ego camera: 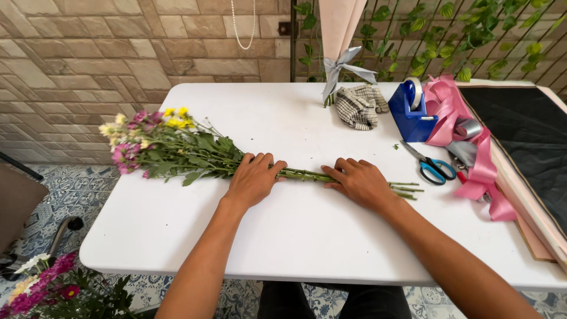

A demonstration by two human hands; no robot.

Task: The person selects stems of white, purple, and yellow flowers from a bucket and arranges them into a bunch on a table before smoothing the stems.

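I see left hand [253, 179] and right hand [359, 182] flat, palms pressing flower bunch [177, 147] stems onto white table [295, 236], nothing clasped; gathering step; next needs firm grip round stems.

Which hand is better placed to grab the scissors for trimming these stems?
Probably the right hand. It rests on the flower stems near their cut ends, and the scissors lie just beyond on that side. The left hand sits nearer the blooms.
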